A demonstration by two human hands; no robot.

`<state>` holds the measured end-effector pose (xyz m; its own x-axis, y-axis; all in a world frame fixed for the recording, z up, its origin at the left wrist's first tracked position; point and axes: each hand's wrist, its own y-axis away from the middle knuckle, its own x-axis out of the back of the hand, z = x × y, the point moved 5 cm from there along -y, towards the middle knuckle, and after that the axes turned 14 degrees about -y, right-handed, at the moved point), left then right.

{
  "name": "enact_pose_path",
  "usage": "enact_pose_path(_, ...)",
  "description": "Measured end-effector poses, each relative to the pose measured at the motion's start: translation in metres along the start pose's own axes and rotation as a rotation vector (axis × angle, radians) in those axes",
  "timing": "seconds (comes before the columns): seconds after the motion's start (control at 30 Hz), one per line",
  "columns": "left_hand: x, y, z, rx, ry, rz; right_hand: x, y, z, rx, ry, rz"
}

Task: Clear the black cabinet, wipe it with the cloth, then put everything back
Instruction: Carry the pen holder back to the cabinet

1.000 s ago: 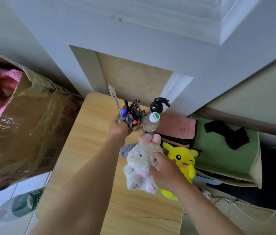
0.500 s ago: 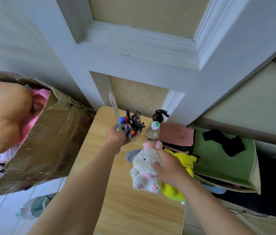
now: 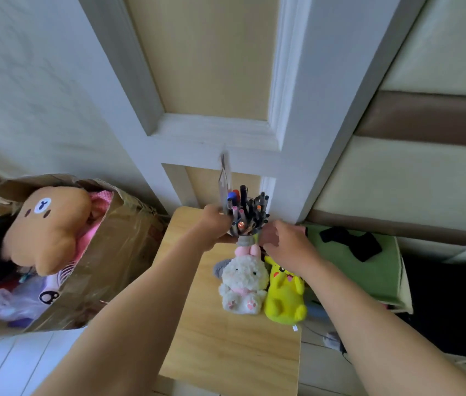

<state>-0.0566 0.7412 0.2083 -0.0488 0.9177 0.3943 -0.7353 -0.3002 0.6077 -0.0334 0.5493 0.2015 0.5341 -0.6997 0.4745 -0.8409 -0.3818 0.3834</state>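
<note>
The left hand (image 3: 214, 224) grips the pen holder (image 3: 247, 221) clear of the worktop (image 3: 226, 344), probably to relocate it, while the right hand (image 3: 286, 247), fingers loosely curled and empty, reaches at its 3 o'clock above the white plush rabbit (image 3: 241, 284).

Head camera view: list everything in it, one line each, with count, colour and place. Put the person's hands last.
Wooden table: one, light wood, centre.
Pen holder: one, full of dark and coloured pens, held above the table's far end.
White plush: one, white and pink, on the table.
Yellow plush: one, yellow, right of the white plush.
Cardboard box: one, brown, left of the table.
Bear plush: one, tan, in the box.
Green bin: one, right of the table.
Black cloth: one, on the bin.
Left hand: grips the holder.
Right hand: beside the holder; grip unclear.
</note>
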Motion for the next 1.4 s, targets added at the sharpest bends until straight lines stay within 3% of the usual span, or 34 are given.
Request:
enact_pose_path(0.2, -0.059, 0.047, 0.06, -0.123, -0.133, -0.161, 0.072, 0.05, 0.005, 0.013, -0.081, 0.118)
enact_pose_path(0.43, -0.16, 0.109, 0.123, -0.233, -0.227, -0.296, 0.177, 0.133, 0.055, -0.057, -0.09, 0.143)
enact_pose_path(0.87, -0.438, 0.274, 0.21, -0.412, -0.45, -0.509, 0.36, 0.359, 0.224, -0.272, -0.631, 0.432)
enact_pose_path(1.17, -0.611, 0.395, 0.22, -0.561, -0.584, -0.72, 0.423, 0.524, 0.33, -0.32, -0.842, 0.656)
enact_pose_path(1.4, -0.705, 0.459, 0.216, -0.609, -0.658, -0.847, 0.442, 0.613, 0.374, -0.35, -0.985, 0.829)
